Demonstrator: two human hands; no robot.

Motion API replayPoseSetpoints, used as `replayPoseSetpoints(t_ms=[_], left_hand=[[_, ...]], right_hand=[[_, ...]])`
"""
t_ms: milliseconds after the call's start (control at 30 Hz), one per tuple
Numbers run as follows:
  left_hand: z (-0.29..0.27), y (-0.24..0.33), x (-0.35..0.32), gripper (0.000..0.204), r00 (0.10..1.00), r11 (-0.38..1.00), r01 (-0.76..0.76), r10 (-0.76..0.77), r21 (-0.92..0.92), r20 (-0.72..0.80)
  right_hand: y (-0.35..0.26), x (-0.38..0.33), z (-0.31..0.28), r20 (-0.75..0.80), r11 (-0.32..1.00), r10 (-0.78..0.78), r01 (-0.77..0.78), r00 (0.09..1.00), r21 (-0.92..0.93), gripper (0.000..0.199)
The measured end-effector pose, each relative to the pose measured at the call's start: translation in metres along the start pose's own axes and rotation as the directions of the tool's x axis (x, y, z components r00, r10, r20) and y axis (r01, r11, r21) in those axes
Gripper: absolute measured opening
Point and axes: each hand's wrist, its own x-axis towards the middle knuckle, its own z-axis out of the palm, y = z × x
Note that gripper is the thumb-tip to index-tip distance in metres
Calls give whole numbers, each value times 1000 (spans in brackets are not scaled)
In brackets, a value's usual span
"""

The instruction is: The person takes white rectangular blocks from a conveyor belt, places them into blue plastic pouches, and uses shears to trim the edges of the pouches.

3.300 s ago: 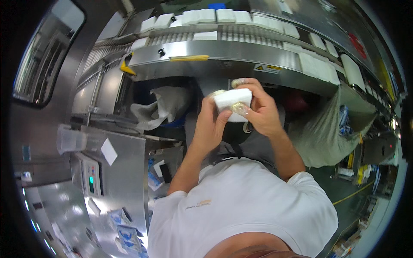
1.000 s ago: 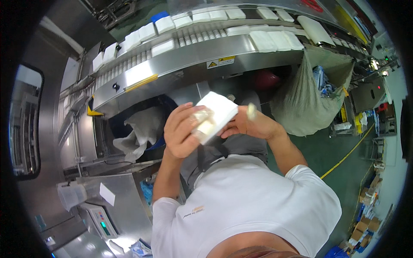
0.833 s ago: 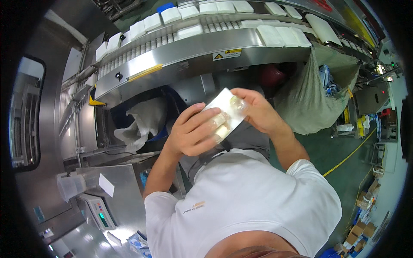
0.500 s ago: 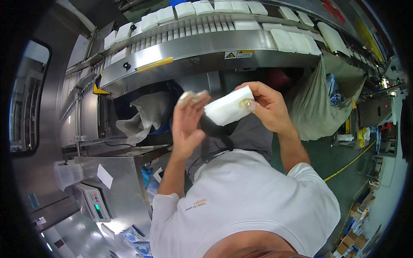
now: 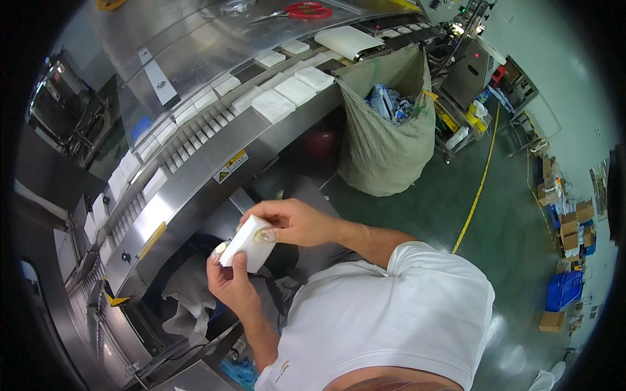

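Observation:
Both my hands hold one white folded pad point(image 5: 248, 242) in front of my chest. My left hand point(image 5: 229, 281) grips it from below with the thumb on its face. From above, my right hand point(image 5: 293, 220) pinches its top edge. Just beyond the pad runs a stainless steel conveyor point(image 5: 195, 156) carrying several similar white pads point(image 5: 274, 104) in a row.
A grey sack point(image 5: 381, 140) stuffed with blue and white scraps hangs at the conveyor's right end. Red-handled scissors point(image 5: 306, 10) lie on the machine top. A crumpled cloth point(image 5: 186, 303) sits under the conveyor. Green floor with a yellow line point(image 5: 479, 189) and cardboard boxes point(image 5: 574, 218) lies to the right.
The view has swung right, so the conveyor now runs diagonally and the sack and floor show. My left hand has come back onto the pad, gripping it from below.

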Motion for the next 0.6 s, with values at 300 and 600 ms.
replayPoseSetpoints(t_ms=[300, 600], left_hand=[[8, 7, -1, 26, 988, 996, 30, -17, 86, -151], [-8, 19, -6, 39, 989, 974, 149, -142, -173, 51]], right_hand=[[28, 0, 3, -164, 993, 0, -19, 986, -113, 27], [22, -1, 9, -105, 995, -96, 92, 990, -36, 29]])
